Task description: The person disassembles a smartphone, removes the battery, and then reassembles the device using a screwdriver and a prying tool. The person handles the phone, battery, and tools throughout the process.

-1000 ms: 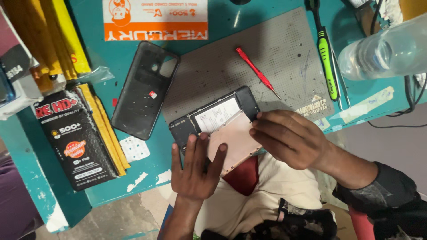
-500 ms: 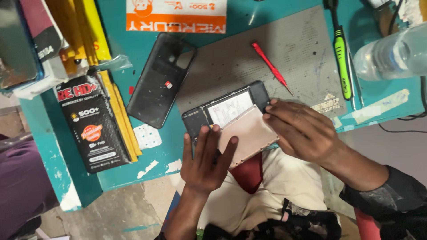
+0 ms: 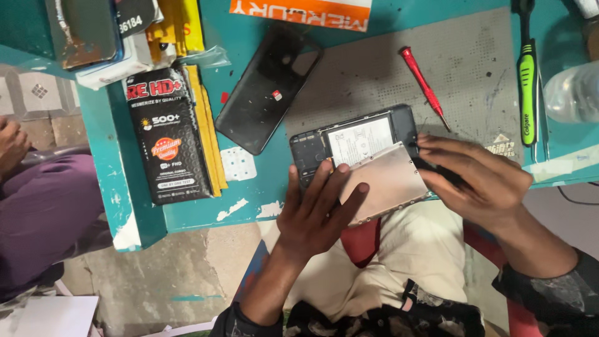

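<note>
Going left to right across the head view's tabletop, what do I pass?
Black retail box → black back cover → opened phone, held by left hand and right hand → red screwdriver → green toothbrush.

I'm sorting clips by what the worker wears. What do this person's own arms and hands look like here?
Both hands are bare: no gloves, rings or watch show. The left hand leads to a bare forearm with a dark sleeve starting near the elbow. The right hand has a dark, mottled grey-black sleeve ending above the wrist.

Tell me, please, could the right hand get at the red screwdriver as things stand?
Probably yes: the red screwdriver lies bare on the grey mat just beyond the right hand, nothing between, though that hand is on the phone.
</note>
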